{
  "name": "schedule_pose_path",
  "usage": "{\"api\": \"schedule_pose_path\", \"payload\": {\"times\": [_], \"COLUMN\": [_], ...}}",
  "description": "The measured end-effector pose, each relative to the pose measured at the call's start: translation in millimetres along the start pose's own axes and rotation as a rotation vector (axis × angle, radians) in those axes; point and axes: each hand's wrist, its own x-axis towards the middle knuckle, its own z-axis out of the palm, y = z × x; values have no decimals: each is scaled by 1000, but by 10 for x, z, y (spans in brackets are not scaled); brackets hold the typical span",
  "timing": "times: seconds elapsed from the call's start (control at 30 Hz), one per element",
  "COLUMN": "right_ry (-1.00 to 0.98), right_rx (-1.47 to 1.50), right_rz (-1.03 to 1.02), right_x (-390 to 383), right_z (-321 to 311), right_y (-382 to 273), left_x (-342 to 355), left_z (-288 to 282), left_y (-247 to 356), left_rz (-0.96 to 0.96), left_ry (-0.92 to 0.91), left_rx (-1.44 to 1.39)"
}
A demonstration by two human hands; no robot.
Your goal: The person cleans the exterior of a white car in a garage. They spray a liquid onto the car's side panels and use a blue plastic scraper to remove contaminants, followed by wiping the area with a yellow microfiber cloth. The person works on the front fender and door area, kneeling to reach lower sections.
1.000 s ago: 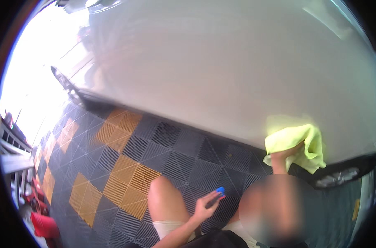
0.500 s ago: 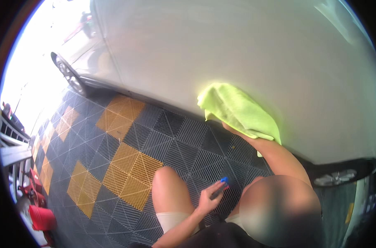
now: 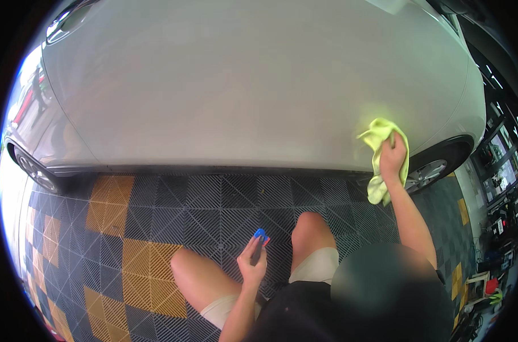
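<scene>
My right hand is closed round a bunched yellow-green cloth, held against the lower side of the silver-grey car door close to the wheel on the right. Part of the cloth hangs below the hand, past the sill. Above the floor, between my knees, my left hand grips a small dark piece with a blue end and a red edge; its exact kind is too small to make out.
The black sill runs along the car's lower edge between the left wheel and the right wheel. Dark grey and yellow ribbed tiles cover the floor. Dark shelving and equipment line the far right.
The view has turned toward the right. My right hand has moved right along the door; the cloth, earlier spread over the hand, is now bunched in its grasp. My left hand still holds the small piece.
</scene>
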Motion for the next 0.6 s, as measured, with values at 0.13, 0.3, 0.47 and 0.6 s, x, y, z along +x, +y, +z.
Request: {"api": "schedule_pose_path", "payload": {"times": [0.13,0.3,0.47,0.6], "right_ry": [110,-117,-322,-585], "right_rx": [527,967,1059,630], "right_rz": [227,408,320,410], "right_x": [93,-247,-769,-1097], "right_z": [361,1594,2447,2210], "right_y": [-198,-1821,-2270,-1739], "left_x": [-44,-73,-85,-50], "left_z": [50,2,4,-65], "left_y": [-45,-138,-217,-315], "left_rz": [5,-30,-36,-21], "left_ry": [-67,-65,-179,-231], "left_rx": [-21,35,152,216]}}
